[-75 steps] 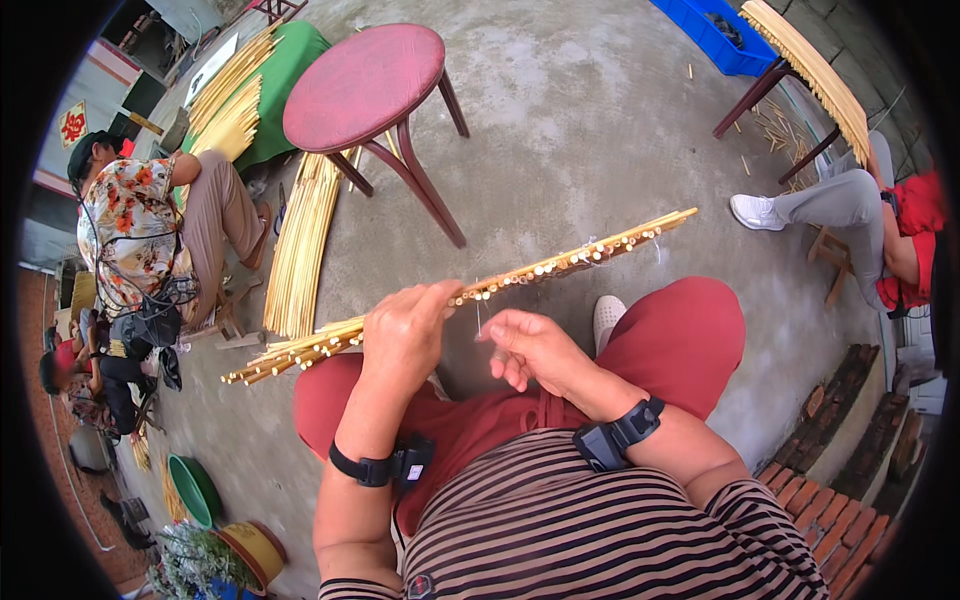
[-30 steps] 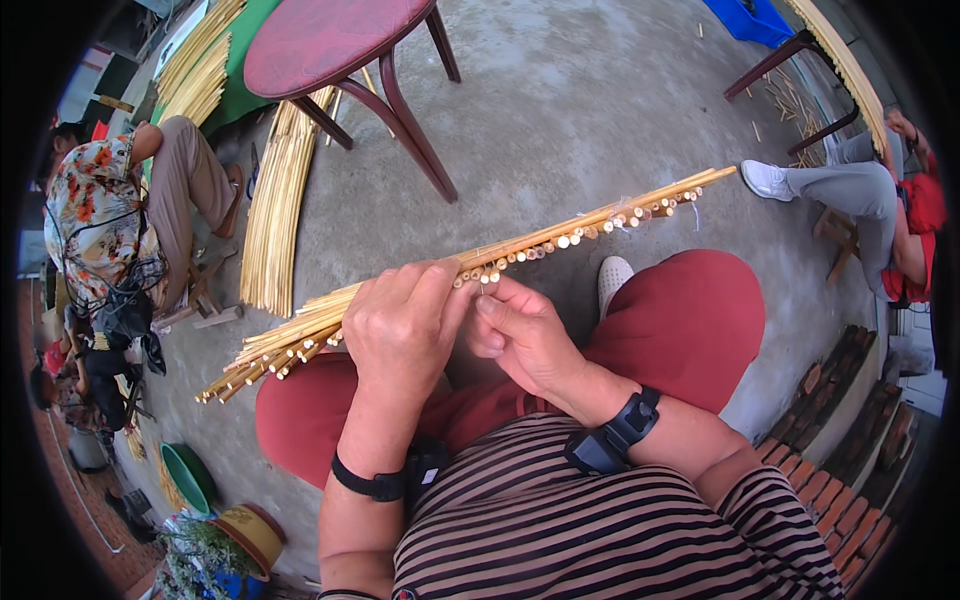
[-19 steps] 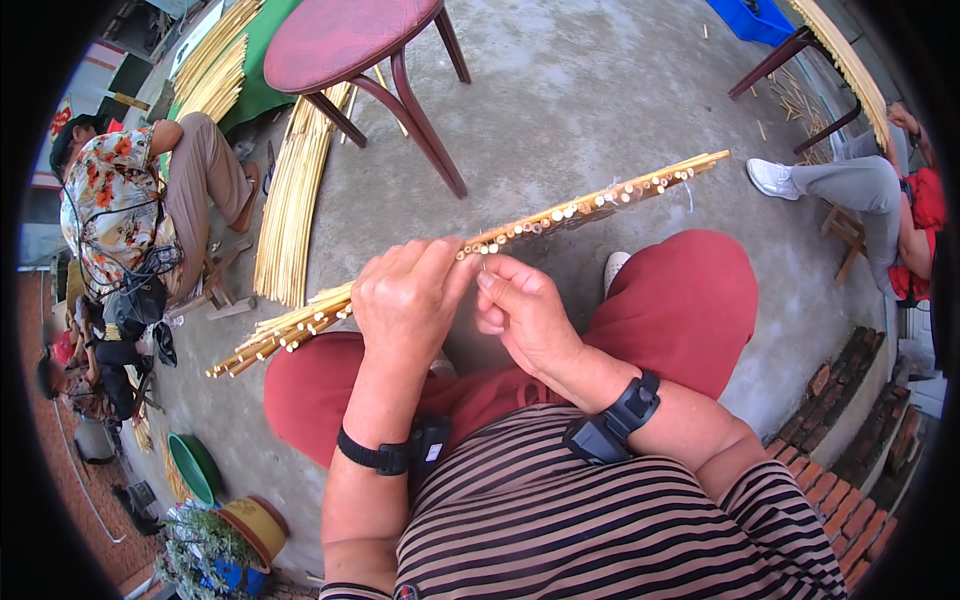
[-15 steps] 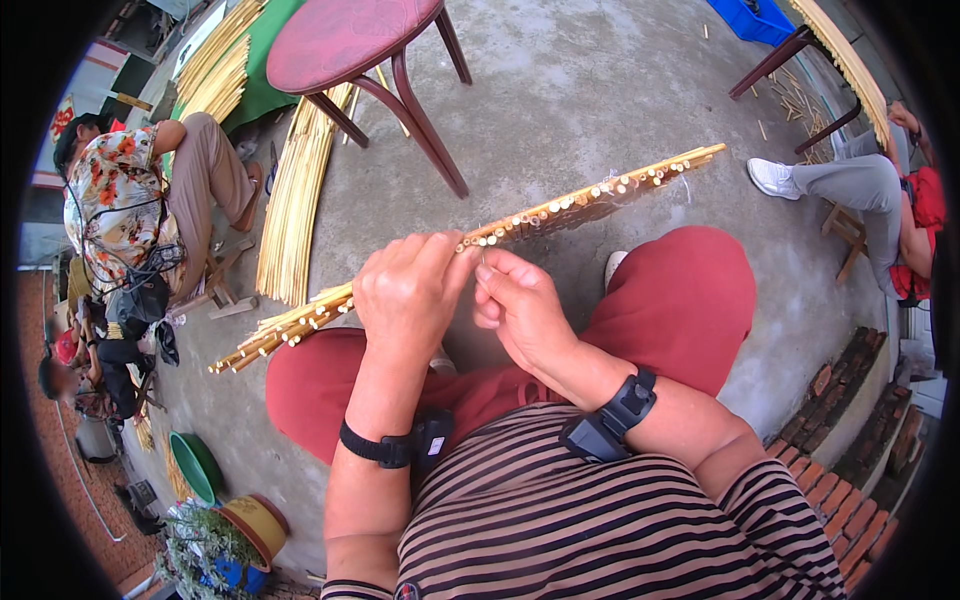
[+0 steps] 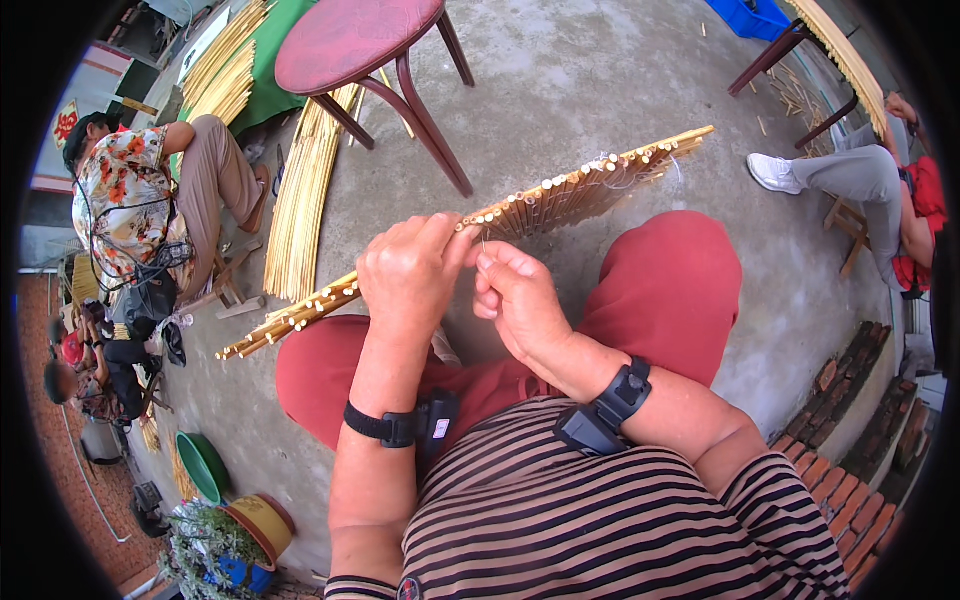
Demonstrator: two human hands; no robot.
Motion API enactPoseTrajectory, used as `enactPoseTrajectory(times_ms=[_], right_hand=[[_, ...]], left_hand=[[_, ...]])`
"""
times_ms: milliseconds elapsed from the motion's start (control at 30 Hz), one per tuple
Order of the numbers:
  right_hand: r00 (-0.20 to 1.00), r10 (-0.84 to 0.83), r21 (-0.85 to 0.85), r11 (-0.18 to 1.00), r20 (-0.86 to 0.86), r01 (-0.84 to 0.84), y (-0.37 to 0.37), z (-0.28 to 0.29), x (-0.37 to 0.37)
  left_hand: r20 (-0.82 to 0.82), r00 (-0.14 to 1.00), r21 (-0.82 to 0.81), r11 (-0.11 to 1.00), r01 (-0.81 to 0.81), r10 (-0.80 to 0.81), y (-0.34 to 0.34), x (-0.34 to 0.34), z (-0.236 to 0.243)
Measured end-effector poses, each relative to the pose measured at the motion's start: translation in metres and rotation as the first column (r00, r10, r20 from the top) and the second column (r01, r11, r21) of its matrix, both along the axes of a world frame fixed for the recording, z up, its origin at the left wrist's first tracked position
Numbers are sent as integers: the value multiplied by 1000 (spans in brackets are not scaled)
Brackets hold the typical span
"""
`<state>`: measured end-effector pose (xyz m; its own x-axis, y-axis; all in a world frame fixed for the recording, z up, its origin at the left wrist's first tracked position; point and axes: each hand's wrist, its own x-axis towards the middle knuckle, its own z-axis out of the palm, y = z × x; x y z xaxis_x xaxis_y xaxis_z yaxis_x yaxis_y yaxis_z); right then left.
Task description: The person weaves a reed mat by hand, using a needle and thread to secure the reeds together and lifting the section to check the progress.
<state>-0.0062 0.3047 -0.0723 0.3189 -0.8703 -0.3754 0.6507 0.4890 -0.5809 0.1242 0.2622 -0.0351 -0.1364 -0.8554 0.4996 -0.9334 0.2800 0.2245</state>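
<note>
A mat of pale yellow stalks (image 5: pixel 580 198), joined side by side with thread, slants up to the right in front of me. Its cut stalk ends face me, and a loop of pale thread shows near the far right end. My left hand (image 5: pixel 410 272) is closed around the mat's edge; more stalks (image 5: pixel 295 322) stick out to its left over my knee. Just below the edge, my right hand (image 5: pixel 515 300) pinches a thin needle (image 5: pixel 484 237) upright, close to my left fingertips. Most of the needle is hidden by the fingers.
A red round stool (image 5: pixel 360 40) stands ahead, beside long bundles of stalks (image 5: pixel 300 215). One person (image 5: pixel 130 200) sits at the left, another (image 5: pixel 880 190) at the right by a stalk mat. A green basin (image 5: pixel 202 468) and a potted plant (image 5: pixel 262 528) are at the lower left.
The mat's right part has tilted, so more of its stalk face shows. My hands have shifted slightly upward and keep their grips.
</note>
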Motion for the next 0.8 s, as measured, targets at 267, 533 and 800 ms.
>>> enactPoseTrajectory(times_ms=[267,533,800], right_hand=[[958,39,-145,986,-285,-84,9,10,-34],[638,-222,-466,850,-737,-243,-37,10,-50],[609,-263,-492,836,-749,-244,-40,7,-44]], left_hand=[[-131,985,225,971,-80,112,-25,8,13],[-124,992,244,968,55,-25,-24,19,9],[-90,996,206,978,27,-8,-22,13,10]])
